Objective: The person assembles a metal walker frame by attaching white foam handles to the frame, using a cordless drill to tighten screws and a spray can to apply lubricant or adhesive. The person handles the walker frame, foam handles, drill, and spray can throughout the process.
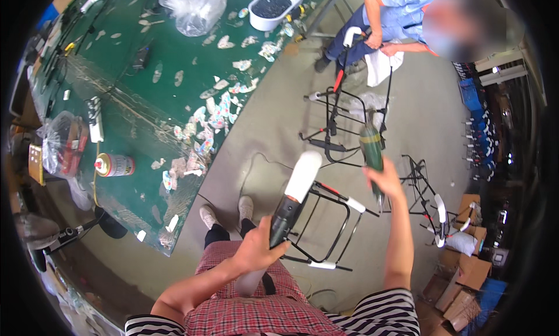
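Observation:
My left hand (256, 243) is closed around the black fitting (284, 214) below a thick white grip (303, 173). This grip belongs to, or lies over, a black tubular metal frame (331, 259) with white sleeves and a red section; the joint is not clear. My right hand (383, 177) is wrapped round a green electric screwdriver (371, 145), its thin tip pointing down beside the frame's right side. The tip appears apart from the frame.
A green-topped table (134, 109) at left holds paper scraps, a spray can (114, 165), plastic bags and a white tub (269, 20) of dark small parts. Another person (402, 16) sits far right by a similar frame (332, 123). Cardboard boxes (469, 278) stand at right.

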The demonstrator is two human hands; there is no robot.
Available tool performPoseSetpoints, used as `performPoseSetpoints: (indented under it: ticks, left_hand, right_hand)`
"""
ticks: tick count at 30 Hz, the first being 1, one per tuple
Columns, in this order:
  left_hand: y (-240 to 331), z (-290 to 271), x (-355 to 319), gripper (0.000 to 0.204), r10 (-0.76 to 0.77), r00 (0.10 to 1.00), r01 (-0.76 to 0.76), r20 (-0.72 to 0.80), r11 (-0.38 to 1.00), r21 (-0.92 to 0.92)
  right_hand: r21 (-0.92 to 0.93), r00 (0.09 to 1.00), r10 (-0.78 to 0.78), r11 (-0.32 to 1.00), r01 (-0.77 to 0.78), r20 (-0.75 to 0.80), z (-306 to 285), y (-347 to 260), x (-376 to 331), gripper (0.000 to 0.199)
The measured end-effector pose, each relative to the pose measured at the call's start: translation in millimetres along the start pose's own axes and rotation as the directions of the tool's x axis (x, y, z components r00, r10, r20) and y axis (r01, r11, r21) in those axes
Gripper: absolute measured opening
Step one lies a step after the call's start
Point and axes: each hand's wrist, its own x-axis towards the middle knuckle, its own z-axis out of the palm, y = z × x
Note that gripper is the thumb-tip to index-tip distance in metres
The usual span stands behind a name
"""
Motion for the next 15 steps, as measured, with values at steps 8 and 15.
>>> performPoseSetpoints:
  ticks: [8, 15]
  left_hand:
    - [9.0, 26.4, -6.3, 0.063, -0.006, 0.997, 0.014, -0.077, 0.995, 0.096]
    - [-1.3, 20.4, -4.5, 0.063, 0.085, 0.992, -0.081, -0.096, 0.996, 0.042]
  right_hand:
    - [-0.485, 0.74, -0.561, 0.563, 0.669, 0.37, 204.9, -185.6, 237.4, 0.049]
    - [-0.134, 0.934, -0.302, 0.935, 0.33, 0.193, 442.4, -177.8, 278.4, 0.049]
